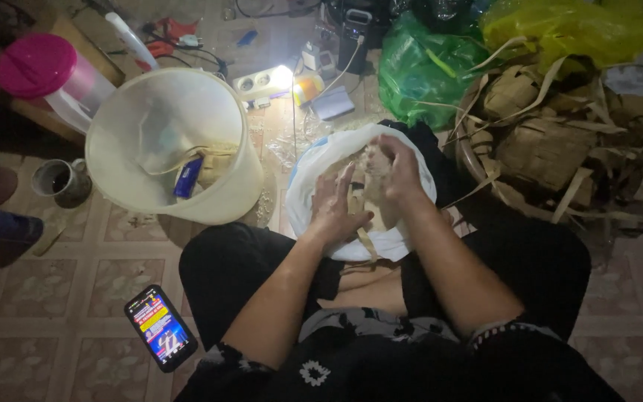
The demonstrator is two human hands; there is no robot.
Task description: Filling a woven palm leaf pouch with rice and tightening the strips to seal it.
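I sit on the floor with a white plastic bag (314, 186) open between my knees. My right hand (396, 167) is cupped shut around a pale clump of rice-like food (372, 165) over the bag's mouth. My left hand (334, 208) lies flat with fingers spread on the bag's near side, touching a tan leaf strip (365, 240) that hangs over the rim. The inside of the bag is mostly hidden by my hands.
A large cream bucket (243, 167) stands tilted at the left with a blue packet inside. A lit phone (160, 327) lies on the tiled floor. Woven leaf pouches (541, 141) pile up at the right, green (418, 63) and yellow bags (567, 30) behind. A mug (61, 181) and pink-lidded jug (39, 67) are far left.
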